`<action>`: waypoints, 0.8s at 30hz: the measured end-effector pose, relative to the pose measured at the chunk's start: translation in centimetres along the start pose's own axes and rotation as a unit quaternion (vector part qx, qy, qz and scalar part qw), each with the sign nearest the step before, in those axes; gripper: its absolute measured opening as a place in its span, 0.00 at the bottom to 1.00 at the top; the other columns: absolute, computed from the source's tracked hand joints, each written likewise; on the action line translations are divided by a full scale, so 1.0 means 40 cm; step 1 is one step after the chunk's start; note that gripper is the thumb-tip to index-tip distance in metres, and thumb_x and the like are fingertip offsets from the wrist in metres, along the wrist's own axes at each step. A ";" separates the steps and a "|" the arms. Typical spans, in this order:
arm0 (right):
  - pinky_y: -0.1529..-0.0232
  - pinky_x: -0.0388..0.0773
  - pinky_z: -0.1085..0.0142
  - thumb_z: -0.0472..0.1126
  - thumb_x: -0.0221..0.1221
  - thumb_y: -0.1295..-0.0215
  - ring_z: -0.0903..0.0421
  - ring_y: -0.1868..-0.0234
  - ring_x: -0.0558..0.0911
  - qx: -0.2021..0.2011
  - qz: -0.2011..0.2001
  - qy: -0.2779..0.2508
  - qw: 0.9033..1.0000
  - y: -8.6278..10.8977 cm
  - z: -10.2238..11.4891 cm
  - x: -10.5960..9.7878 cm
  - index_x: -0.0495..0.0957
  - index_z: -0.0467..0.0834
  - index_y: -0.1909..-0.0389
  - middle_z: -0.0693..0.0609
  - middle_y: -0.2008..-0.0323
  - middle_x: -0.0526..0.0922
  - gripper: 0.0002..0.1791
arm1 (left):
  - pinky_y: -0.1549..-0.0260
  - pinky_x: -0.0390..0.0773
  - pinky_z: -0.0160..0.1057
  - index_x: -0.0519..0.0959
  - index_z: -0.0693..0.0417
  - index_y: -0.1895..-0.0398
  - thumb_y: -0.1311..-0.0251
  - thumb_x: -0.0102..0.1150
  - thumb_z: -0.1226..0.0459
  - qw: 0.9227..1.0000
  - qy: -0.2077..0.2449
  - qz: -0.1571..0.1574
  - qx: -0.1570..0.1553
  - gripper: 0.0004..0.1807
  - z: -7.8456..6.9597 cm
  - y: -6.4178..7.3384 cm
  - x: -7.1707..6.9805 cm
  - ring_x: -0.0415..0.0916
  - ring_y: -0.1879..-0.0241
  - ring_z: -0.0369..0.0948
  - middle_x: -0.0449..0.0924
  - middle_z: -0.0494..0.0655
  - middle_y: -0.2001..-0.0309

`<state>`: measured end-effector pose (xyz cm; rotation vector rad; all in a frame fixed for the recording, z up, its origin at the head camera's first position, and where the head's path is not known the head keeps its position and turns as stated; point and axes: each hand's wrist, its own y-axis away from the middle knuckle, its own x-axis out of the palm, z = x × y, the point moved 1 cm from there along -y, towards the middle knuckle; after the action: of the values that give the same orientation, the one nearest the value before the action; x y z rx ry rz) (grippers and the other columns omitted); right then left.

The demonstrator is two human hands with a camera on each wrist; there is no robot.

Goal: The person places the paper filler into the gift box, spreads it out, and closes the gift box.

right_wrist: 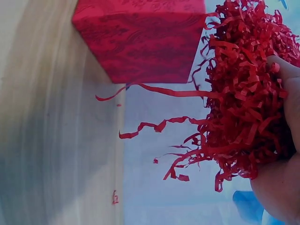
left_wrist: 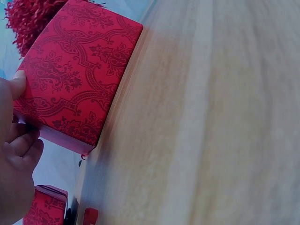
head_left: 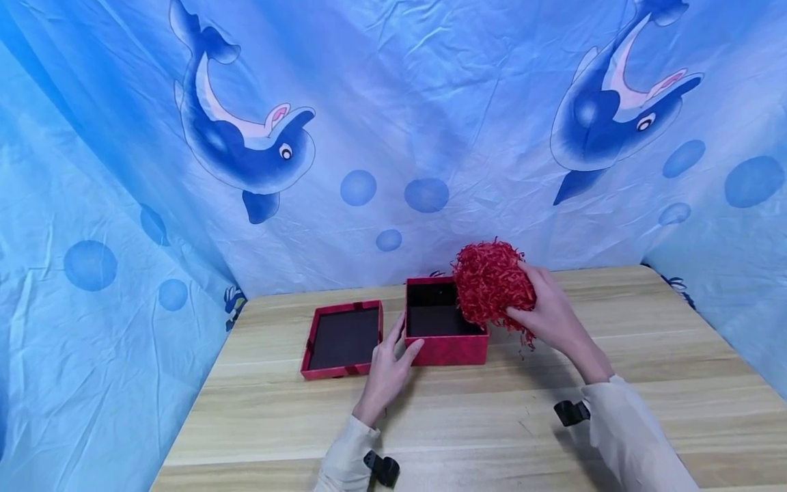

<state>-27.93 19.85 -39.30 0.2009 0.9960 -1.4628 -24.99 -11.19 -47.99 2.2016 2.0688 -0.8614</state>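
Observation:
A red patterned gift box (head_left: 447, 350) stands with its top open and its dark inside showing. My left hand (head_left: 389, 369) holds its near left corner, the thumb on the front wall and the fingers along the left side. Above the box's right edge, my right hand (head_left: 550, 311) grips a big clump of red shredded paper (head_left: 492, 283). Loose strands of the shredded paper (right_wrist: 243, 89) dangle from the clump in the right wrist view. The right hand's fingers are partly hidden behind the paper.
Left of the box lies its red-rimmed lid (head_left: 341, 371), dark inside facing up. The wooden table (head_left: 479, 424) reaches back to a blue dolphin-printed cloth (head_left: 430, 137). A small red scrap (right_wrist: 115, 197) lies near the table's edge in the right wrist view.

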 end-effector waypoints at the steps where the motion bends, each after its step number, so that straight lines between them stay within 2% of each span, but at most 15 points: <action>1: 0.43 0.72 0.32 0.29 0.71 0.43 0.31 0.39 0.71 -0.004 0.002 0.001 1.000 -0.004 0.004 0.001 0.60 0.32 0.24 0.29 0.36 0.68 0.46 | 0.33 0.67 0.58 0.59 0.57 0.19 0.26 0.60 0.52 1.000 -0.001 -0.001 0.000 0.39 -0.001 0.000 0.000 0.68 0.31 0.56 0.60 0.58 0.23; 13: 0.45 0.77 0.35 0.31 0.71 0.42 0.31 0.41 0.74 -0.011 0.046 -0.007 0.999 -0.043 0.050 0.036 0.59 0.34 0.22 0.29 0.36 0.68 0.48 | 0.34 0.68 0.57 0.59 0.57 0.19 0.26 0.61 0.53 1.000 -0.006 -0.003 0.005 0.39 -0.004 0.002 -0.002 0.69 0.32 0.56 0.61 0.57 0.23; 24: 0.46 0.79 0.37 0.34 0.73 0.44 0.33 0.42 0.77 -0.033 0.063 0.004 0.997 -0.069 0.075 0.076 0.60 0.38 0.22 0.31 0.35 0.68 0.49 | 0.33 0.68 0.57 0.59 0.56 0.19 0.26 0.60 0.52 1.000 -0.008 -0.002 0.002 0.39 -0.002 0.001 -0.002 0.66 0.30 0.56 0.60 0.57 0.23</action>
<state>-29.65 15.19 -38.25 0.2180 1.0183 -1.3125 -24.93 -11.24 -47.92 2.1858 2.0681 -0.8805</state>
